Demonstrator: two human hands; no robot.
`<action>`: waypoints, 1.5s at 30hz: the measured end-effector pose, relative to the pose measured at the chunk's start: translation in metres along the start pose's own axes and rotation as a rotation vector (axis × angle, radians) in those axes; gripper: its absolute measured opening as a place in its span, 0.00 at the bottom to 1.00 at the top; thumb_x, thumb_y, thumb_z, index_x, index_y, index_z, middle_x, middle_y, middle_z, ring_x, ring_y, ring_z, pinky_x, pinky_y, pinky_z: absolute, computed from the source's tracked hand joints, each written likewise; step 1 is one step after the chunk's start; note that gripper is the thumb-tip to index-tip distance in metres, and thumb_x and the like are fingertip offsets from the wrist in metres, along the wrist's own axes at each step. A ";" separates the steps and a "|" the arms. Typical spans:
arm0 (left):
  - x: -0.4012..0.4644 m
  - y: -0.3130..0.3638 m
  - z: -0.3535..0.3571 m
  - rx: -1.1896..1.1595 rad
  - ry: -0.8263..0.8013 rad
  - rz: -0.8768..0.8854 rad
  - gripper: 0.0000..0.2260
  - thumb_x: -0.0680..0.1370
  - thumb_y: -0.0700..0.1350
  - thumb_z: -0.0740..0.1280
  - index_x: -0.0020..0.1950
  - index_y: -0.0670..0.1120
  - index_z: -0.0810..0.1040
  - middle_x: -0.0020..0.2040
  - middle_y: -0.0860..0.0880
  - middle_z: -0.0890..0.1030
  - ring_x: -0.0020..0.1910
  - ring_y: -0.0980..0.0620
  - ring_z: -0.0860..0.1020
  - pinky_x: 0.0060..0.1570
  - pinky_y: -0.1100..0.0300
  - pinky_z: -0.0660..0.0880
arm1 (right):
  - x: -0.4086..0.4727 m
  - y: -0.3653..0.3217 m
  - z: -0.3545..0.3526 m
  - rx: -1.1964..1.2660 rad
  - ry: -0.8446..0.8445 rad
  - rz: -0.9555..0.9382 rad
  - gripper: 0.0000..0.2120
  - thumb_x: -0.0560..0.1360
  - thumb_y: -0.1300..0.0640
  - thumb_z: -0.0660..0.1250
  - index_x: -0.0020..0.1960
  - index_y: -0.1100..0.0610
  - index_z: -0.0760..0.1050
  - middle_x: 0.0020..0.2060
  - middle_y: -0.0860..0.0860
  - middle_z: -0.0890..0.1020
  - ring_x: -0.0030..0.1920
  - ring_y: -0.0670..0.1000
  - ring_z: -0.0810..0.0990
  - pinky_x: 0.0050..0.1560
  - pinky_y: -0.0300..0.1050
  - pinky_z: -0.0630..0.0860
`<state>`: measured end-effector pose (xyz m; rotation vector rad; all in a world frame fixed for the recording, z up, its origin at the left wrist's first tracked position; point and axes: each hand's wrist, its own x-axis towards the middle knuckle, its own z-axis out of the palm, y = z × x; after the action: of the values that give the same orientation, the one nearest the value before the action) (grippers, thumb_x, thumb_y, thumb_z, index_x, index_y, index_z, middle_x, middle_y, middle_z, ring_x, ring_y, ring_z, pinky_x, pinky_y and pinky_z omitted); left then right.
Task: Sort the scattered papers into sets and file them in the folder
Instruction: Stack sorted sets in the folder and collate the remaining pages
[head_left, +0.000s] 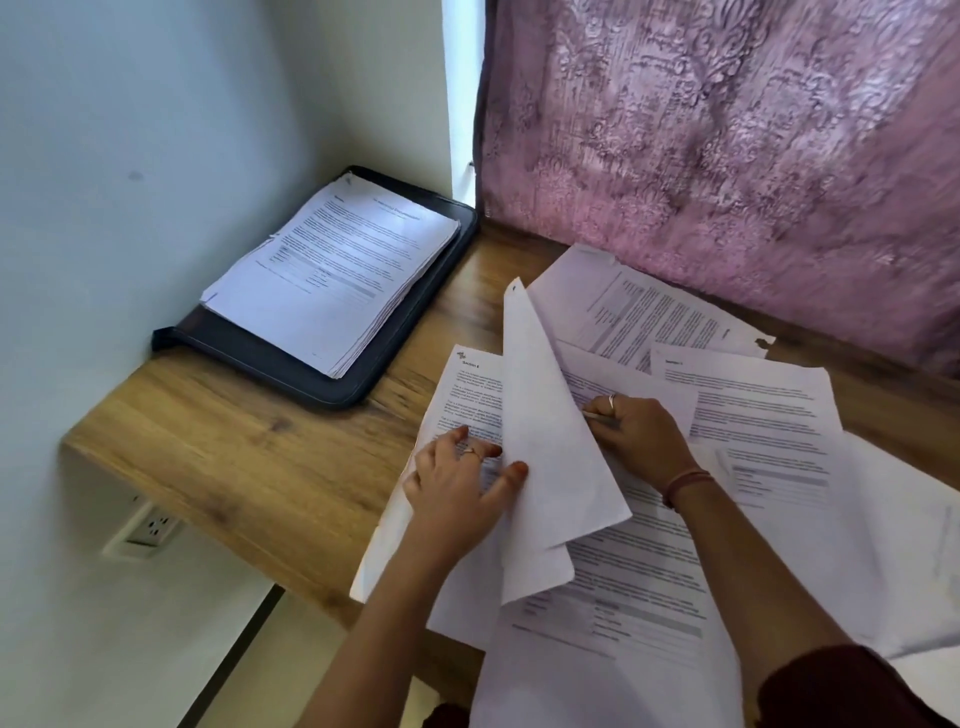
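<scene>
On the right half of the wooden tabletop (218, 452), loose printed papers (753, 410) lie scattered and overlapping, some hanging over the near edge. The left hand (457, 488) holds a raised sheet (550, 441), thumb curled against its left edge, other fingers spread on a page beneath. The right hand (639, 434) reaches under that sheet, fingers curled onto the pages; what it grips is hidden. At the far left, against the wall, a dark folder (249, 348) carries a neat stack (332, 275). A purple curtain (727, 156) hangs behind.
</scene>
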<state>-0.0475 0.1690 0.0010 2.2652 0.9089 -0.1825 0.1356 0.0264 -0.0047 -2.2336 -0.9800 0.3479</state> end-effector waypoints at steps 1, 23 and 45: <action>0.001 0.000 0.001 0.009 -0.010 -0.004 0.25 0.77 0.68 0.56 0.69 0.59 0.71 0.77 0.54 0.58 0.75 0.48 0.53 0.71 0.43 0.49 | 0.000 0.001 0.001 -0.003 -0.003 -0.002 0.13 0.75 0.46 0.67 0.42 0.54 0.82 0.38 0.53 0.85 0.39 0.54 0.81 0.38 0.44 0.67; -0.005 0.000 -0.062 0.061 0.223 -0.063 0.28 0.77 0.52 0.68 0.72 0.39 0.68 0.72 0.36 0.66 0.72 0.37 0.62 0.70 0.44 0.61 | -0.037 -0.005 -0.061 -0.111 0.050 0.218 0.16 0.69 0.35 0.69 0.39 0.48 0.79 0.32 0.44 0.75 0.40 0.50 0.79 0.41 0.41 0.65; -0.111 0.240 0.173 -0.447 -0.387 0.281 0.08 0.82 0.49 0.61 0.51 0.51 0.80 0.45 0.55 0.85 0.43 0.56 0.84 0.45 0.59 0.77 | -0.202 0.121 -0.219 -0.135 0.307 0.511 0.20 0.74 0.36 0.65 0.54 0.51 0.79 0.48 0.51 0.84 0.48 0.53 0.80 0.48 0.47 0.75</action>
<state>0.0470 -0.1298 0.0401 1.8261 0.3758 -0.2516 0.1689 -0.2831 0.0728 -2.5485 -0.2711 0.1508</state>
